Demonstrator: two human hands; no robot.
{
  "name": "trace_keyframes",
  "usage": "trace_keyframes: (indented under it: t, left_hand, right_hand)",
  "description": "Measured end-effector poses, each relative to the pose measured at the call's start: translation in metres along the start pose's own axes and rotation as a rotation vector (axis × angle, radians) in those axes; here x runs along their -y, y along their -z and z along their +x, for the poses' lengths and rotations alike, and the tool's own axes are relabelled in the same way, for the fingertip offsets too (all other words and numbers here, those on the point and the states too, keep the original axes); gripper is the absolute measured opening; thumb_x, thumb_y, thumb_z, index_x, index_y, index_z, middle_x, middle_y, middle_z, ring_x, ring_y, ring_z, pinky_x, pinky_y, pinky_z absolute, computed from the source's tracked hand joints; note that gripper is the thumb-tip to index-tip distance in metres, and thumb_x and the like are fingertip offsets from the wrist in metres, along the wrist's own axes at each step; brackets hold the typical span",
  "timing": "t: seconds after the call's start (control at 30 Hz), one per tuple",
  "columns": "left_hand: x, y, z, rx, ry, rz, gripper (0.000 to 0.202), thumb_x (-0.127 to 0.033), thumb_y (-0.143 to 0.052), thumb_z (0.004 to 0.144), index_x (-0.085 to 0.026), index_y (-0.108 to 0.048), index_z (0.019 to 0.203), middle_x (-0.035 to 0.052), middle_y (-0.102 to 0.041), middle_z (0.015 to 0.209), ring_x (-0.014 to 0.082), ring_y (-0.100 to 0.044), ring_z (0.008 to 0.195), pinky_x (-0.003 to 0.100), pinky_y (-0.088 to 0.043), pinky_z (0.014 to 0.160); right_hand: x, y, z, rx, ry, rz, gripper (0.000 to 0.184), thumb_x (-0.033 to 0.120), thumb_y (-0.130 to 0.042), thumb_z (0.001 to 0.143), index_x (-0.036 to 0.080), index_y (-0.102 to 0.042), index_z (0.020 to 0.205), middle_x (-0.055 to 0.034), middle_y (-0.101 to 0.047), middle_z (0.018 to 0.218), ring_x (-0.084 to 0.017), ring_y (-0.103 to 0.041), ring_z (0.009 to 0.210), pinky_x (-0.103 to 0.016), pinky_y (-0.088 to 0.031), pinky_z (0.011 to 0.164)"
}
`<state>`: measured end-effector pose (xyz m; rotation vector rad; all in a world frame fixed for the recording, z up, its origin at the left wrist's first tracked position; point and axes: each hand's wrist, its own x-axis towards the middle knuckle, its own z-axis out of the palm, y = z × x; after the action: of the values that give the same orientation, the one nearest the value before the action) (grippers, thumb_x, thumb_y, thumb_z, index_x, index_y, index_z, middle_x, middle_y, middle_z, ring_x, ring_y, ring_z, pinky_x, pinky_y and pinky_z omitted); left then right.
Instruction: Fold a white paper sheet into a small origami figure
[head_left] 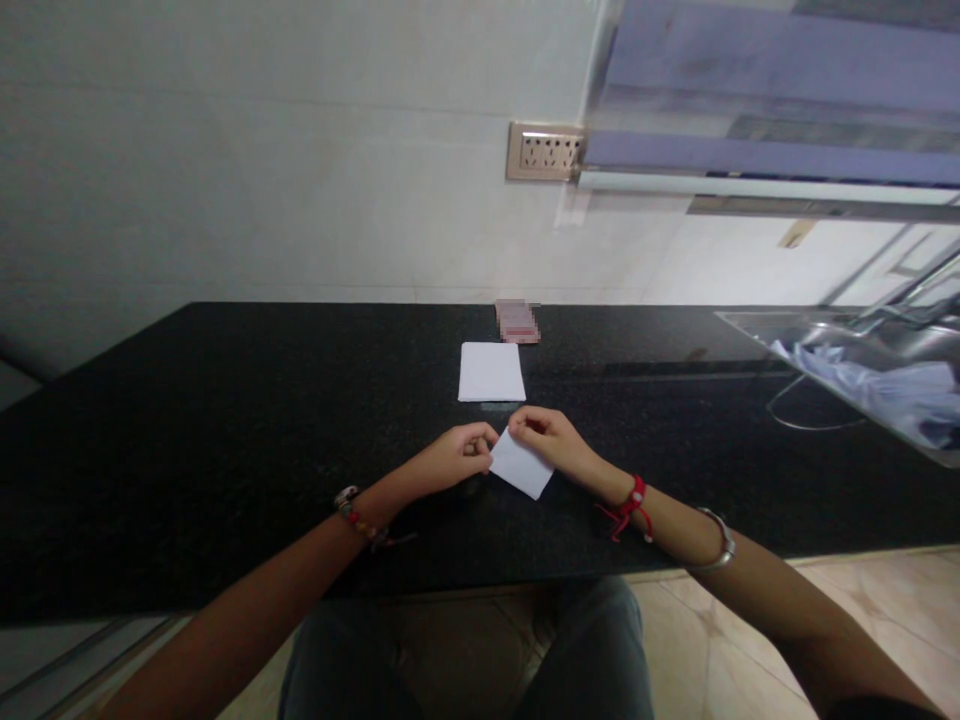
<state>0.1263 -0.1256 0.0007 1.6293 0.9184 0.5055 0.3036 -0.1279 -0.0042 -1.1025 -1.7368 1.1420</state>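
A small white sheet of paper (pixel 523 468), turned with one corner toward me, is between my hands just above or on the dark counter. My left hand (pixel 459 458) has its fingers curled, its fingertips closed at the paper's left corner. My right hand (pixel 555 440) pinches the paper's upper corner between thumb and fingers and covers part of its right side. Just beyond my hands lies a neat stack of white square paper (pixel 491 372).
The black speckled counter (pixel 262 430) meets a tiled wall. Behind the stack lies a pinkish, pixelated item (pixel 517 322). At right is a metal sink (pixel 900 345) with a crumpled whitish plastic bag (pixel 885 385). A socket panel (pixel 545 152) is on the wall.
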Motion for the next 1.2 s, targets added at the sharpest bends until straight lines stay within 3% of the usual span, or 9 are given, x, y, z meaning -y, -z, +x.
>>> trace_keyframes:
  t: [0.27,0.7,0.83,1.03,1.2]
  left_hand:
    - [-0.003,0.002,-0.002,0.018,-0.023,-0.007,0.012,-0.011,-0.051,0.064,-0.013,-0.052,0.076,-0.0067,-0.049,0.055,0.0061,-0.045,0.05,0.018,-0.031,0.049]
    - [0.004,0.001,0.001,0.042,-0.039,0.041,0.011,-0.012,-0.049,0.064,-0.013,-0.052,0.074,-0.0059,-0.049,0.055,0.0063,-0.042,0.048,0.018,-0.028,0.046]
    - [0.005,0.003,0.002,0.011,-0.018,0.04,0.012,-0.011,-0.048,0.063,-0.013,-0.052,0.074,-0.0065,-0.047,0.054,0.0057,-0.04,0.046,0.018,-0.026,0.046]
    - [0.003,0.005,0.001,-0.12,-0.064,0.113,0.014,-0.01,-0.048,0.066,-0.013,-0.052,0.078,-0.0066,-0.043,0.055,0.0058,-0.04,0.048,0.017,-0.028,0.046]
    - [-0.004,-0.001,0.0,-0.227,-0.217,0.25,0.011,-0.025,-0.05,0.074,-0.015,-0.053,0.077,-0.0015,-0.052,0.067,0.0091,-0.047,0.059,0.018,-0.035,0.05]
  right_hand:
    - [0.0,0.004,0.001,0.05,-0.069,0.039,0.021,0.035,-0.056,0.069,0.014,-0.055,0.07,0.0027,-0.048,0.056,-0.007,-0.04,0.048,-0.019,-0.029,0.045]
    - [-0.001,-0.005,-0.001,-0.012,-0.14,0.162,0.011,0.026,-0.051,0.066,0.015,-0.05,0.063,0.0051,-0.044,0.053,-0.006,-0.037,0.046,-0.018,-0.027,0.043]
    - [-0.001,-0.001,0.001,0.08,-0.187,0.139,0.019,0.033,-0.052,0.069,0.014,-0.051,0.065,0.0045,-0.046,0.054,-0.006,-0.038,0.047,-0.019,-0.029,0.045]
    - [-0.004,0.008,0.0,0.096,-0.022,-0.092,0.022,0.033,-0.051,0.074,0.012,-0.058,0.072,0.0011,-0.051,0.061,-0.008,-0.042,0.054,-0.02,-0.032,0.05]
    - [0.002,0.003,-0.005,0.084,0.119,-0.285,0.02,0.029,-0.049,0.077,0.013,-0.061,0.074,-0.0006,-0.056,0.064,-0.009,-0.045,0.057,-0.021,-0.034,0.053]
